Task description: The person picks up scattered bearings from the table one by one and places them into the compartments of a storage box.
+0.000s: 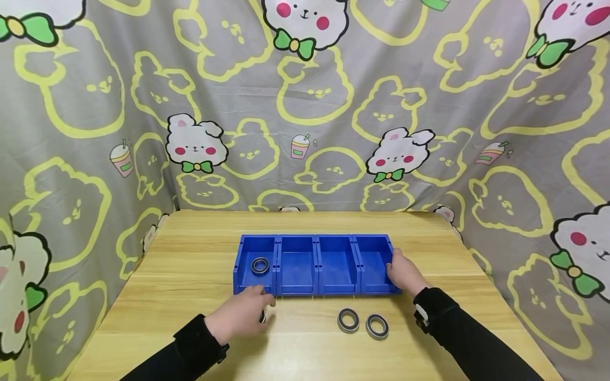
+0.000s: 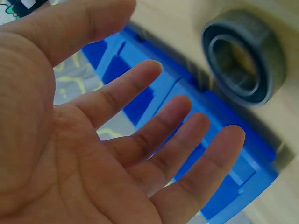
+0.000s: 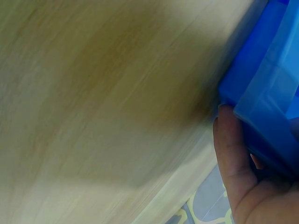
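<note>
A row of blue storage bins (image 1: 297,289) stands on the table. In its leftmost compartment lies a ball bearing (image 1: 260,273). My left hand (image 1: 243,313), fingers spread and slightly bent, hovers in front of that compartment. Just past its fingertips in the left wrist view is another bearing (image 2: 273,56), apart from the hand; in the head view the hand mostly covers it. My right hand (image 1: 406,271) grips the side wall of the rightmost bin (image 3: 261,88), one finger along the outside. Two more bearings, one (image 1: 340,320) beside the other (image 1: 369,327), lie before the right-hand bins.
The wooden table (image 1: 190,264) extends around the bins. A grey patterned curtain (image 1: 329,132) hangs behind the table and along both its sides. The other three compartments (image 1: 297,264) show bare blue floors.
</note>
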### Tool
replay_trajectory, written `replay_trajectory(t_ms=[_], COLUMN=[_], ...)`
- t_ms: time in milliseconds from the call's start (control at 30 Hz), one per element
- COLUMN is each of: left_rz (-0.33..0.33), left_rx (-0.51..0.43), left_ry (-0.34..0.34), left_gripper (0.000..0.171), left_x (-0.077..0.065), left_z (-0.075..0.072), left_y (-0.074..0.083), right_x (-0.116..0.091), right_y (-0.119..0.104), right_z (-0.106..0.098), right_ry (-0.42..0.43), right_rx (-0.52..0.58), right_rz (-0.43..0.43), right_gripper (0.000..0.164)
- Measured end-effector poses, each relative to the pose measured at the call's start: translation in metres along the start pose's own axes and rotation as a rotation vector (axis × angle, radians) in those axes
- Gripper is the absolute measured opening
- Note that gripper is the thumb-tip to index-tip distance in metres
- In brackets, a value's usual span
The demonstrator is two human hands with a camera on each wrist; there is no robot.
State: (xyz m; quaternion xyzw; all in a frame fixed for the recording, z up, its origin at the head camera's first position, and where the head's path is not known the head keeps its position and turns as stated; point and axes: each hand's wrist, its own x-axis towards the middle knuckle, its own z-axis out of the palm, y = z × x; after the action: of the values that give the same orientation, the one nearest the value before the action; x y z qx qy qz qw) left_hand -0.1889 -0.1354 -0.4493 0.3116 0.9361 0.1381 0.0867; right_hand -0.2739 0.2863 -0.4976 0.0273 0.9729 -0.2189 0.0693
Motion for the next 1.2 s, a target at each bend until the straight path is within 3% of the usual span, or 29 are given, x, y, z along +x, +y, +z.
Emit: replay_trajectory(t_ms=[433,667,1200], left_rz=[-0.031,-0.026,-0.044], left_rx=[0.023,0.024,0.022], left_ry=[-0.007,0.019,0.033], left_gripper=[0.038,0.029,0.033], left_x=[0.002,0.003,0.001], left_z=[0.025,0.030,0.035], left_y=[-0.014,-0.017,-0.022], right_x=[-0.001,-0.001,0.001], right_y=[0.001,0.000,0.000], right_z=[0.003,0.002,0.003], right_ry=[0.010,0.011,-0.004], right_rx=[0.001,0.000,0.014], right_rz=[-0.012,-0.011,0.019], right_gripper=[0.053,0.053,0.054])
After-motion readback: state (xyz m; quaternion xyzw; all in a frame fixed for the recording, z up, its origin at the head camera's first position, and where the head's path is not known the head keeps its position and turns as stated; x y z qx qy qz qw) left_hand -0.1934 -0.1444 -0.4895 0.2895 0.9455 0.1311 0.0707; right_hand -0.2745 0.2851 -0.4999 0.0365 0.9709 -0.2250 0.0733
